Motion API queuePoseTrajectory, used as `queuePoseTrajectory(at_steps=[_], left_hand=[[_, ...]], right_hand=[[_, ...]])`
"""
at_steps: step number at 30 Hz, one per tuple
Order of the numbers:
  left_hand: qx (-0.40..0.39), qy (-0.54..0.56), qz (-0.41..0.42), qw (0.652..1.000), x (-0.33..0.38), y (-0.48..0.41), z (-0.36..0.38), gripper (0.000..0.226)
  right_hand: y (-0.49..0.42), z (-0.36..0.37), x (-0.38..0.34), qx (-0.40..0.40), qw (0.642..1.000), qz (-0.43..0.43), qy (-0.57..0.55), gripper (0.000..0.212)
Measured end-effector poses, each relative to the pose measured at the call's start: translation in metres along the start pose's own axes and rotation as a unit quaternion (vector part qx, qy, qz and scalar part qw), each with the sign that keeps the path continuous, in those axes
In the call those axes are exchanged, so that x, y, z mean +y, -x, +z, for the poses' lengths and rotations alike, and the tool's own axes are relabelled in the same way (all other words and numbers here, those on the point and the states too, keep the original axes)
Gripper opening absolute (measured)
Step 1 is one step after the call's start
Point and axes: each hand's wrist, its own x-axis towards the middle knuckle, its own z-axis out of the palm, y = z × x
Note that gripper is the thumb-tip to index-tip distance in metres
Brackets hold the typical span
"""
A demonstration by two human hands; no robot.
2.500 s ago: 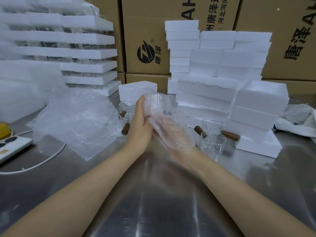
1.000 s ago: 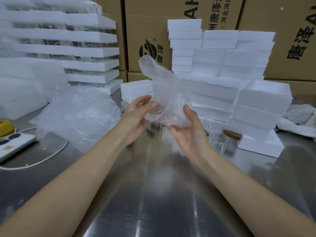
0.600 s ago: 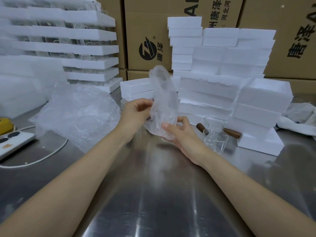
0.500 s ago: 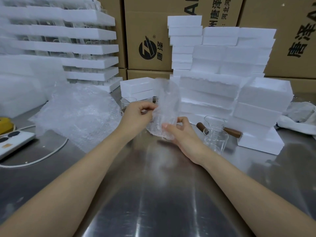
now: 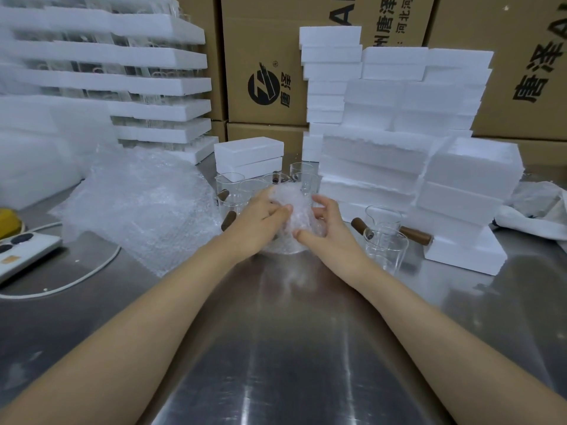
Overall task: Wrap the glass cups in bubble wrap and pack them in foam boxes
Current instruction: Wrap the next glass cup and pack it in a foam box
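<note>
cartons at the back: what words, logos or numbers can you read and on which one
"唐泽" with ®, beside a round black logo: middle carton.
"州唐泽" and "河北河", cut off by the frame: same carton, top.
"唐泽" and a cut-off "A": right carton.
Nothing else legible.

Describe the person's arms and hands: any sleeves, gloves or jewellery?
Both the left hand and the right hand are bare, with no gloves. No ring, watch or bracelet shows. The left forearm and right forearm are uncovered down to the frame's bottom edge, so no sleeve is in view.
</note>
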Motion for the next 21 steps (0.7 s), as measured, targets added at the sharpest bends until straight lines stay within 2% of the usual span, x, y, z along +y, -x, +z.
queuePoseTrajectory(at_steps=[2,4,6,8,10,12,14,15,17,18,21], left_hand=[[-0.007,0.031,-0.043,0.999,0.002,-0.001,0.002,0.04],[-0.002,0.038,-0.071,0.997,0.005,-0.003,0.004,0.027],[0.02,0.04,-0.096,0.994,0.008,-0.004,0.005,0.005],[0.034,0.039,-0.092,0.994,0.005,-0.004,0.006,0.033],[0.053,0.01,-0.042,0.998,0.005,-0.003,0.008,0.046],[0.072,-0.025,0.038,0.996,0.009,-0.001,0.01,0.043],[0.049,-0.069,0.106,0.991,0.014,0.001,0.013,0.027],[0.03,-0.089,0.12,0.988,0.015,0.001,0.013,0.021],[0.01,-0.137,0.126,0.982,0.016,0.002,0.013,0.015],[0.007,-0.168,0.122,0.978,0.016,0.002,0.011,0.014],[-0.022,-0.302,0.133,0.944,0.018,0.002,0.008,0.036]], right_hand=[[0.001,0.0,-0.001,-0.017,0.999,-0.041,0.014,0.06],[0.002,-0.001,-0.003,-0.034,0.998,-0.05,0.031,0.058],[0.0,-0.004,-0.001,-0.047,0.997,-0.057,0.03,0.055],[0.001,-0.005,0.001,-0.062,0.996,-0.061,0.021,0.052],[0.001,-0.005,0.003,-0.078,0.996,-0.051,0.012,0.05],[0.001,-0.006,0.004,-0.089,0.995,-0.035,0.012,0.043],[0.0,-0.008,0.003,-0.085,0.996,-0.014,-0.008,0.023],[0.0,-0.008,0.001,-0.075,0.997,0.0,-0.027,0.016],[-0.001,-0.007,0.001,-0.044,0.998,0.007,-0.046,0.02],[-0.002,-0.006,0.001,-0.028,0.999,-0.001,-0.032,0.02],[-0.001,0.0,-0.001,0.011,0.999,-0.014,-0.028,0.005]])
